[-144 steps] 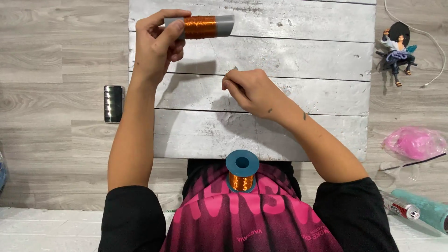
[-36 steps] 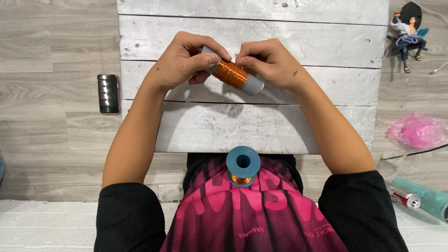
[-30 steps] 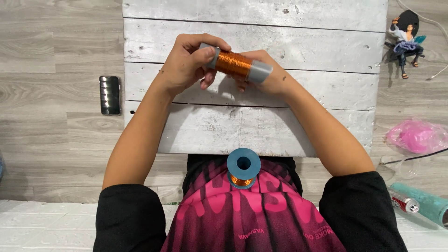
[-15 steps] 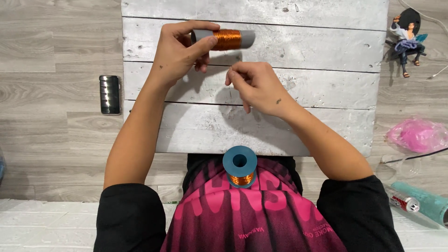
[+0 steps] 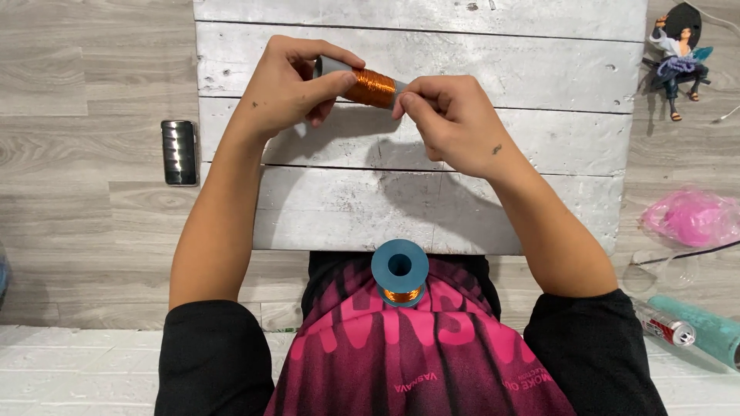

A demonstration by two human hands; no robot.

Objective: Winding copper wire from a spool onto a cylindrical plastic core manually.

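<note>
My left hand grips the left end of a grey tube wound with copper wire, holding it level above a white plank board. My right hand touches the tube's right end, thumb and forefinger pinched together there. Whether a thin wire runs through that pinch is too fine to see. A blue spool of copper wire stands upright in my lap, against my pink and black shirt.
A dark phone lies on the grey wood floor left of the board. At the right are a small figurine, a pink plastic bag and a teal tube with a red and silver cylinder.
The left hand lowered the wound tube slightly and tilted it. The right hand rose from the board's middle to the tube's right end. The hands have alternated apart and together over the last seconds.
</note>
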